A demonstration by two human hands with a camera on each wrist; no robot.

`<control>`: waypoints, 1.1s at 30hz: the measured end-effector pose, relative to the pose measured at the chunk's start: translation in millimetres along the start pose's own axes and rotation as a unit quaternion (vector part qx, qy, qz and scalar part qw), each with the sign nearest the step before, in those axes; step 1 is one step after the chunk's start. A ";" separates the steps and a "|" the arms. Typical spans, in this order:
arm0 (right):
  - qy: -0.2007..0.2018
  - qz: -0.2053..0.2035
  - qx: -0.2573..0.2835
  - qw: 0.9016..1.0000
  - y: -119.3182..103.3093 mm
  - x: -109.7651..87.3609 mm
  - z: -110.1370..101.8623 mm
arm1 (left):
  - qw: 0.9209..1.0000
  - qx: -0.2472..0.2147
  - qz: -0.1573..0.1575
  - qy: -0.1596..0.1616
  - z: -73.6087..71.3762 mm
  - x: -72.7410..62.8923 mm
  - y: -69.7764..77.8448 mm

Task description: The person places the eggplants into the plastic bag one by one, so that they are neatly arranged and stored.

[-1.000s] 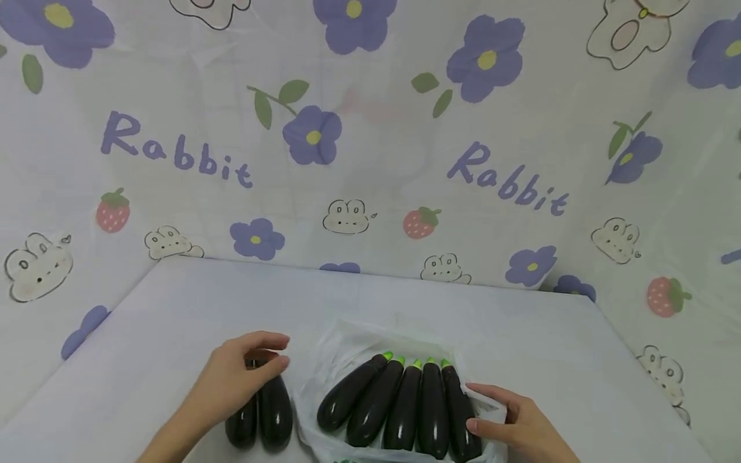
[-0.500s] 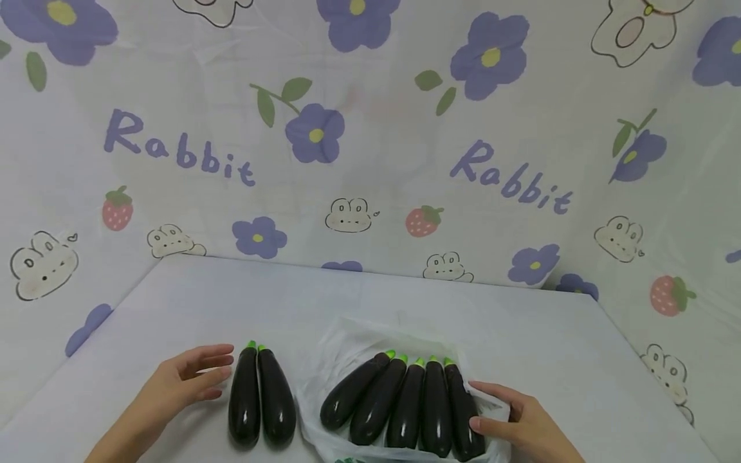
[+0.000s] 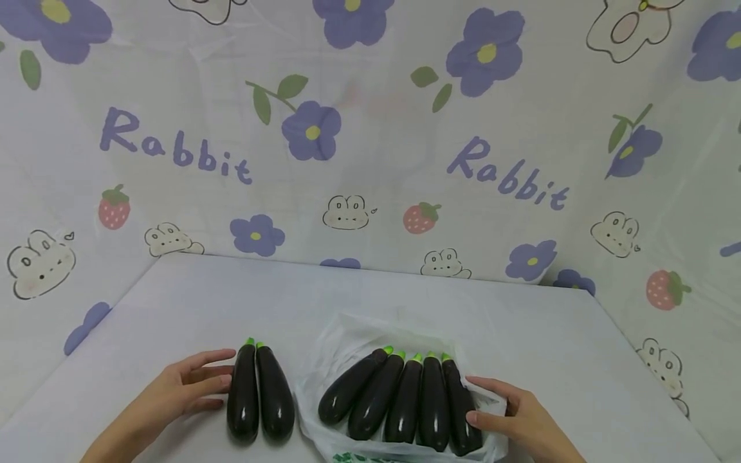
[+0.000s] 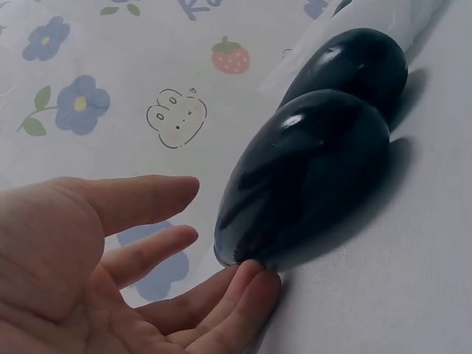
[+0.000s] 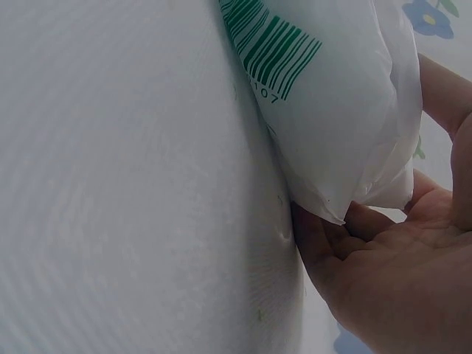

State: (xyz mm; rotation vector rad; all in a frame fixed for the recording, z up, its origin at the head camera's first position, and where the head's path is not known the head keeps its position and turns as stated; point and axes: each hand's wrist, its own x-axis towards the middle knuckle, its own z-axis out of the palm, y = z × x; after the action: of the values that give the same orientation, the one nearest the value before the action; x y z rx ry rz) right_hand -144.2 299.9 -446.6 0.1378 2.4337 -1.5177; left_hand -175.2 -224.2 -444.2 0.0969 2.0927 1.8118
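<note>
Two glossy dark eggplants, a left one [image 3: 243,399] and a right one [image 3: 276,399], lie side by side, green stem ends pointing away. My left hand [image 3: 179,389] is beside the left one, fingers loosely spread; in the left wrist view, its lower fingertips [image 4: 262,276] are right at the near eggplant [image 4: 310,169]. To the right, a white plastic bag [image 3: 347,331] lies spread with a row of several eggplants [image 3: 403,405] on it. My right hand [image 3: 523,418] holds the bag's right side, thumb over the rightmost eggplant [image 3: 461,411]. The right wrist view shows fingers curled under the bag [image 5: 332,125].
A white-covered table [image 3: 231,289] reaches back to a fabric backdrop [image 3: 382,173] printed with flowers, rabbits and strawberries. Similar cloth hangs at both sides. Green barcode print [image 5: 276,51] marks the bag's side.
My left hand has drawn back from over the eggplant pair to their left side, uncovering both stem ends, then edged close to the left one. My right hand keeps its place on the bag.
</note>
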 end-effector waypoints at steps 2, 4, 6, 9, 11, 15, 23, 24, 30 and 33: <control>-0.003 0.000 0.006 1.000 -0.1 -0.3 0.2 | 1.000 0.007 -0.001 -0.005 -0.3 0.1 -0.5; -0.004 0.000 0.008 1.000 -0.1 -0.1 0.4 | 1.000 0.015 0.003 -0.005 0.3 -0.3 -0.9; -0.006 -0.001 0.010 1.000 -0.2 0.5 0.5 | 1.000 0.023 0.011 -0.004 1.2 -1.1 -1.4; -0.007 0.000 0.009 1.000 -0.5 0.3 0.5 | 0.999 0.034 0.010 -0.001 3.2 -1.3 -1.0; -0.008 0.002 0.009 1.000 -0.8 -0.1 0.3 | 0.999 0.041 0.005 -0.003 4.6 -0.8 -0.7; -0.005 0.001 0.003 1.000 -0.8 -0.2 -0.1 | 0.999 0.052 0.004 -0.005 7.7 0.0 -0.6; -0.010 -0.012 -0.009 1.000 1.7 0.7 -1.6 | 0.998 0.061 0.031 -0.005 11.1 -0.8 1.6; -0.010 -0.012 -0.009 1.000 1.9 0.6 -1.8 | 0.997 0.062 0.034 -0.006 11.2 -1.0 1.7; -0.007 -0.014 -0.013 1.000 0.4 -0.8 -1.1 | 0.996 0.079 0.030 -0.010 12.1 -1.3 0.9; -0.013 -0.020 -0.009 1.000 -0.4 -1.6 -0.9 | 0.996 0.090 0.008 -0.010 12.8 -1.3 1.2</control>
State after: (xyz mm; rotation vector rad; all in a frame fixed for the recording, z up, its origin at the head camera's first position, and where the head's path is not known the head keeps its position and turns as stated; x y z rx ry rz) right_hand -142.9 300.6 -445.5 0.0667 2.4430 -1.5039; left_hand -170.2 -212.3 -444.1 0.1796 2.2439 1.6200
